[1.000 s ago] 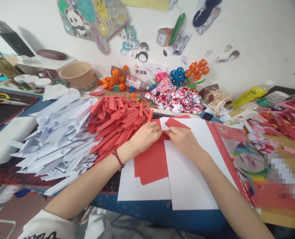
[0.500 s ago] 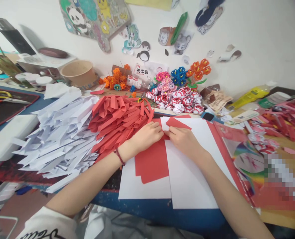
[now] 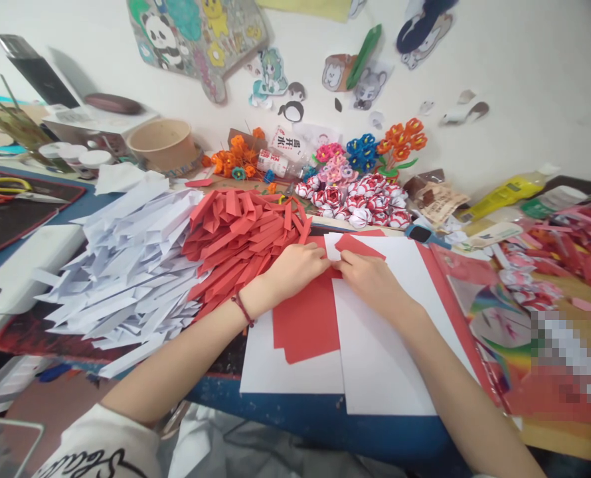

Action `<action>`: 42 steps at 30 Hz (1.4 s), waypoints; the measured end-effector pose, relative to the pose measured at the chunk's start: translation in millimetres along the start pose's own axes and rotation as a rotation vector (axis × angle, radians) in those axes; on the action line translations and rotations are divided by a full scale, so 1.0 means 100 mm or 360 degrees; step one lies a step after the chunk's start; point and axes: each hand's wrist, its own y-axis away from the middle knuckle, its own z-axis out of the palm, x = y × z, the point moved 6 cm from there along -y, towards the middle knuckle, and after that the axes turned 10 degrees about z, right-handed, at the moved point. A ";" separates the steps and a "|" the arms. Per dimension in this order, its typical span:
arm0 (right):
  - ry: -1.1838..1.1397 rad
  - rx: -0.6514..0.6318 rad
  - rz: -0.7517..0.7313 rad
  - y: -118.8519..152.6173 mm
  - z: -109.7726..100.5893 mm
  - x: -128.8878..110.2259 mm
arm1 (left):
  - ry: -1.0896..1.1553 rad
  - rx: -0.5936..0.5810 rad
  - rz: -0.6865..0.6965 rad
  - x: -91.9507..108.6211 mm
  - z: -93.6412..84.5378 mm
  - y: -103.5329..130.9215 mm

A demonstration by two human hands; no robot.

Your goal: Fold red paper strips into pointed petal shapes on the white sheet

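Note:
My left hand (image 3: 300, 271) and my right hand (image 3: 368, 279) meet fingertip to fingertip above the paper, both closed in a pinch. Between them is a small piece of red paper (image 3: 360, 245), part of it hidden behind the right fingers. Below the hands lie red paper sheets (image 3: 308, 325) with a notched lower edge. White paper sheets (image 3: 388, 372) spread underneath and beneath my right forearm. Close to my left hand is a heap of folded red paper strips (image 3: 240, 229). Farther left, folded white paper strips (image 3: 126, 265) form a larger heap.
Finished paper flowers (image 3: 368, 199) crowd the back edge, beside a brown bowl (image 3: 161, 143). Scissors (image 3: 19, 192) rest on a dark mat at far left. A white device (image 3: 26, 269) sits before them. Pink and red strips (image 3: 569, 245) cover the right side.
The camera view has shifted slightly, so the scene sits a little farther right. Both hands keep pinching the red paper in nearly the same place, their fingertips drawn slightly closer together.

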 end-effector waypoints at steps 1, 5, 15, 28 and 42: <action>0.0005 -0.0017 0.0011 0.00 0.00 0.00 | 0.0006 -0.0008 -0.0018 0.00 0.00 0.00; 0.0005 -0.0077 0.0056 -0.01 0.00 0.01 | 0.0006 -0.0017 -0.0019 0.01 0.00 0.00; -0.0319 -0.0104 0.0239 0.00 0.01 0.13 | 0.0013 0.0039 -0.0020 0.01 -0.02 0.04; -0.1118 -0.0123 0.0754 0.08 0.16 0.56 | 0.0012 0.0028 -0.0229 -0.13 -0.04 0.07; -0.1205 0.0074 0.0819 0.03 0.21 0.49 | 0.0063 0.0154 -0.0319 -0.15 0.14 -0.03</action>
